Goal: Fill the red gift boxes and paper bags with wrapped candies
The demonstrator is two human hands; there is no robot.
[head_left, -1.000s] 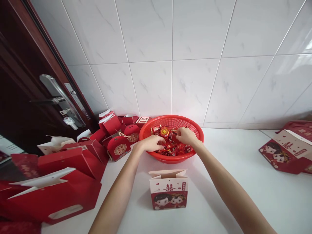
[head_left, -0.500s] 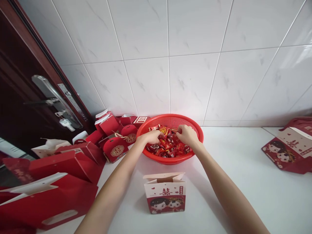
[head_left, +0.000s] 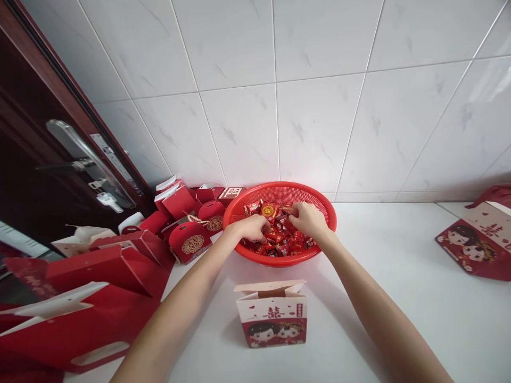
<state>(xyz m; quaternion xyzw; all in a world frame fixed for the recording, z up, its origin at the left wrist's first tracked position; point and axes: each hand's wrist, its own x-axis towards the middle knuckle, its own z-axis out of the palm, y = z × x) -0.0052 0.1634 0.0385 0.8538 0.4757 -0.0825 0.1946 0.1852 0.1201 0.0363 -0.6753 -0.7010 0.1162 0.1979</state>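
Set upright on the smooth white bench [head_left: 407, 287], nearest the front edge (out of view): small cream-and-red printed card box [head_left: 272, 322], top flaps parted. Probably put there for easy reach, mouth accessible from above. Crowded toward the left edge: large red card boxes with pale-lined flaps [head_left: 104, 319], likely kept aside to leave the middle free.

Farther out: bare left hand [head_left: 253, 229], across the near-left rim of the rounded red plastic basket with perforated wall [head_left: 279, 263]. Fingers half curled, loosely parted, down among red-wrapped sweets [head_left: 282, 249]; cannot tell whether gripping any. Bare right hand [head_left: 308, 219] over the basket's right side, fingers bent more tightly, tips drawn in at the wrappers; cannot tell if closed on one.

Basket seated near the back edge, in line with the small box, presumably central to suit both hands. Toward the right edge, well apart: similar cream-and-red box with printed figures [head_left: 475, 239]. Toward the back-left corner, just beside the basket: round-topped red card boxes with gold medallions [head_left: 192, 244].
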